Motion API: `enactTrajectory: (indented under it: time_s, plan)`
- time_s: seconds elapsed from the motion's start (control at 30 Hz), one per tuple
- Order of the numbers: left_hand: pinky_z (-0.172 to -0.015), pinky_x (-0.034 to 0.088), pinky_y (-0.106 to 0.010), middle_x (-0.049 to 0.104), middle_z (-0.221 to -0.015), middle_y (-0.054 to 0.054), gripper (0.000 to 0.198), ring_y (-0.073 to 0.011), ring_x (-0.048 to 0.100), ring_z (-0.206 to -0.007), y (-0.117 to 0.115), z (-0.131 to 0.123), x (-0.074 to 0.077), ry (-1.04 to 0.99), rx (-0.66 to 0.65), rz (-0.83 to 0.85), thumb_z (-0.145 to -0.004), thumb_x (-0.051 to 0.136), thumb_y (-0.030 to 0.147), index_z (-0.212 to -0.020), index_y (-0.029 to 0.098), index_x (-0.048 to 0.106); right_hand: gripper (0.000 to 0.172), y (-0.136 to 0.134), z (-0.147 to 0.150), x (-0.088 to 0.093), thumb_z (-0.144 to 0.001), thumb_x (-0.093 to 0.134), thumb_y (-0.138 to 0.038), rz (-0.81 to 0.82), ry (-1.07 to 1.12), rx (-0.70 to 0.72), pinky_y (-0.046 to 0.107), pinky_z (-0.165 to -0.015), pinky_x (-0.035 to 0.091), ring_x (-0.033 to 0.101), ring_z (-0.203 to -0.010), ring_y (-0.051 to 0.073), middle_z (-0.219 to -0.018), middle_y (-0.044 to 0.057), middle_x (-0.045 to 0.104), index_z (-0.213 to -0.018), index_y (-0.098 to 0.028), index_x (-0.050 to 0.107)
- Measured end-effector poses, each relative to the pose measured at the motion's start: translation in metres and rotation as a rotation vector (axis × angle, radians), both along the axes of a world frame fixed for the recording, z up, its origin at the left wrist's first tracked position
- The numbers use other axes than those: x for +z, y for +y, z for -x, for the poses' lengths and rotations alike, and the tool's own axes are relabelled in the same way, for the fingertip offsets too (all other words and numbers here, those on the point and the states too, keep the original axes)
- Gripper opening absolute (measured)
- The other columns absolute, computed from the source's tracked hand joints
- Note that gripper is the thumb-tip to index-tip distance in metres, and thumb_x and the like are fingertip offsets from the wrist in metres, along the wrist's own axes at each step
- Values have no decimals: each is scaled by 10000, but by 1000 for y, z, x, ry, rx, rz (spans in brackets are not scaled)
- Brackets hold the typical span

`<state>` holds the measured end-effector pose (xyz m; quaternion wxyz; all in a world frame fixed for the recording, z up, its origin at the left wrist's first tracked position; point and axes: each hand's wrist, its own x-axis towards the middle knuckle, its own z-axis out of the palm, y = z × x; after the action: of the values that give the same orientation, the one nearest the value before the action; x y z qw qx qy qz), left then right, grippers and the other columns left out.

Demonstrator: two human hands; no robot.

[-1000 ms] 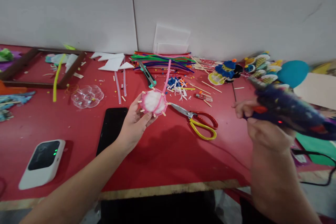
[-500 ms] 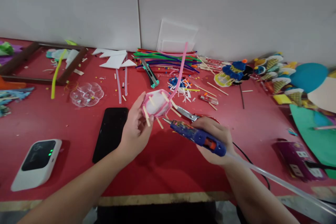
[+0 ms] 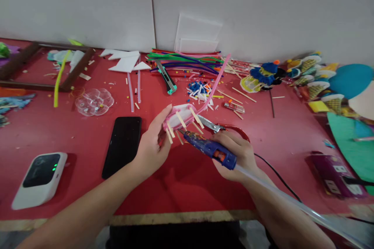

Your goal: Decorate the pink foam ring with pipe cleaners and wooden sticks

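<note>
My left hand [image 3: 154,140] grips a small white craft piece [image 3: 183,118] by its left edge. Pink pipe cleaner runs round its rim, several short wooden sticks stand out of it, and a long pink pipe cleaner [image 3: 216,81] rises from its right side. My right hand [image 3: 236,155] is closed round a blue glue gun [image 3: 204,147], with a long clear glue stick [image 3: 280,190] coming out of its back. The gun's nozzle is at the lower edge of the craft piece; whether it touches is unclear. Scissors [image 3: 210,125] with red handles lie just behind my right hand.
A black phone [image 3: 122,148] and a white device [image 3: 41,181] lie to the left. Behind are a utility knife [image 3: 166,79], pipe cleaners [image 3: 187,62] and foam scraps [image 3: 125,61]. A purple box [image 3: 333,173] stands right; the gun's black cord [image 3: 277,177] crosses the table.
The craft piece has tilted so its face is seen more edge-on, and its long pink pipe cleaner leans further right. The glue gun has moved slightly left, its nozzle now at the piece's lower edge.
</note>
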<state>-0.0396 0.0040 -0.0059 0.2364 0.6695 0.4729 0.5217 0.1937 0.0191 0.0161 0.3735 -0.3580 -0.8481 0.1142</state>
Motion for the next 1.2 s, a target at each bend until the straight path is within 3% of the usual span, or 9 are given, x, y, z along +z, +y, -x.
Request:
enactTrajectory:
  time_s: [0.2,0.57,1.07,1.2]
  plan:
    - [-996,510,-305,543,-1417,-79,701,-197,566,-1253,1,2,-7,96,15,-79,-864,520,13,-1483,286,332,188,-1,1,0,-723,553,-134,8,-20,-14,278,-554,493,605,-621,173,-690,7,589,-883,-230,530]
    - [-1002,509,-331,537,-1423,-93,667,-209,564,-1255,0,2,-7,94,18,-47,-884,515,52,-1484,278,330,183,-3,1,-1,-704,548,-116,11,-47,-15,276,-562,475,592,-632,171,-691,7,576,-848,-224,513]
    - [-824,585,-266,621,-1314,-106,664,-164,696,-976,-1,1,1,108,32,31,-888,533,97,-1495,254,316,200,-5,-2,-2,-661,536,-131,2,-121,-61,280,-580,486,598,-634,175,-713,17,593,-834,-225,499]
    - [-794,592,-243,703,-1152,-89,631,-154,707,-903,-2,0,7,123,60,82,-893,534,121,-1487,218,342,196,-4,-1,-3,-652,520,-140,-1,-140,-87,281,-560,480,597,-618,177,-703,15,589,-828,-225,495]
